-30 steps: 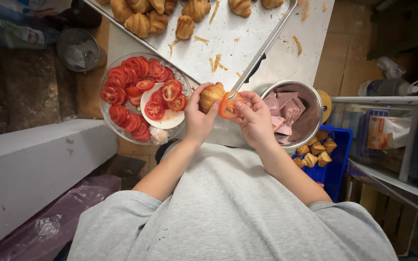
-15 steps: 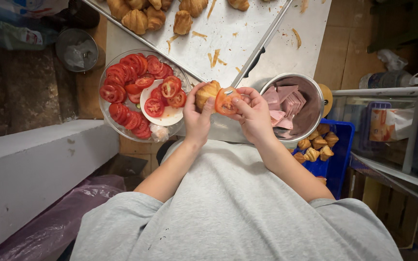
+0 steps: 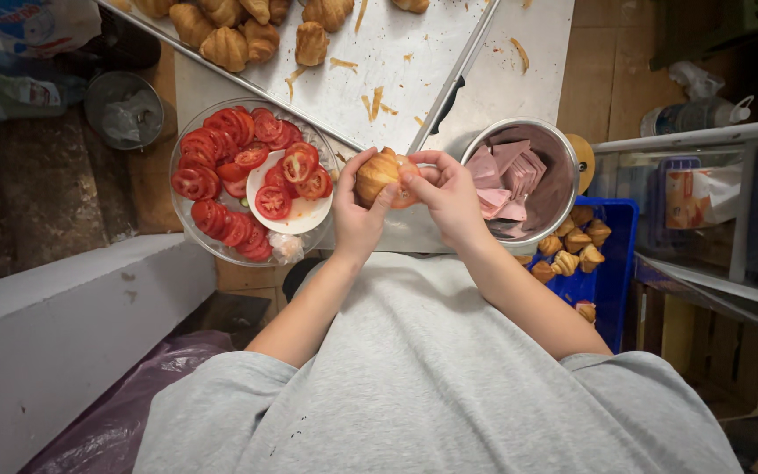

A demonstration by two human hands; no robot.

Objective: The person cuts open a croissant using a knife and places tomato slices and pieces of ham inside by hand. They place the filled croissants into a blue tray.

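Both forearms came up from the grey shirt [image 3: 432, 377] and met in front of the chest, bare from the elbow, with the wrists bent a little toward each other. The left hand [image 3: 357, 215] was cupped around a small croissant [image 3: 375, 173]; its fingers curled over the far side and the thumb lay on the near side, so the hand was half closed on the pastry. The right hand [image 3: 449, 197] held a tomato slice [image 3: 408, 189] between thumb and fingertips, nearly closed, and pressed it against the right side of the croissant. The two hands touched each other at the fingertips.

The croissant was held in the air above the near edge of the table [image 3: 537, 53], between a glass bowl [image 3: 188, 230] of tomato slices on the left and a steel bowl [image 3: 559, 189] of pink ham slices on the right. A white plate [image 3: 304, 218] with more slices lay inside the glass bowl. Behind the hands, a metal tray [image 3: 396, 61] carried more croissants along its far edge. A blue crate [image 3: 611, 263] with pastries stood lower, on the right.
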